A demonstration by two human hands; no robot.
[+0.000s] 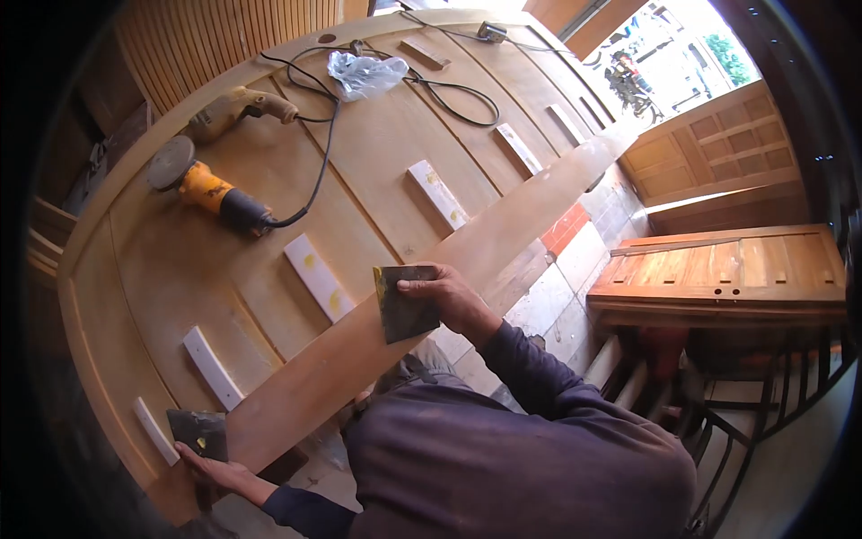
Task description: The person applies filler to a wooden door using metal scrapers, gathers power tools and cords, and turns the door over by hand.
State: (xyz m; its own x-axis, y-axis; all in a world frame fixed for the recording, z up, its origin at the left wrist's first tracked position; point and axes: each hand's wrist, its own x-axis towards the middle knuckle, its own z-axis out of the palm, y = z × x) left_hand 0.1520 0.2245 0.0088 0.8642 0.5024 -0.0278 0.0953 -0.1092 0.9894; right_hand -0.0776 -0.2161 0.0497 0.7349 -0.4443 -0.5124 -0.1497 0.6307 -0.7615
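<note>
My right hand [453, 296] is closed on a dark, square putty scraper [406, 310], thumb flat on its face. Yellow paste lines that scraper's left edge, and it is over a long pale board [359, 359]. At the lower left, my left hand [214, 469] grips a second dark square plate [199, 433] carrying a dab of yellow putty. This plate is near the board's lower end, beside a thin white strip [156, 431]. White blocks with yellow smears, such as one block [319, 278], stand along the board on a large panelled wooden door [278, 171].
On the door lie an orange-and-black angle grinder [215, 193], a tan power tool [238, 110], black cords [337, 112] and a crumpled plastic bag [364, 75]. To the right, more wooden doors [718, 269] are stacked over dark metal frames [763, 395]. A bright doorway shows a motorbike [628, 81].
</note>
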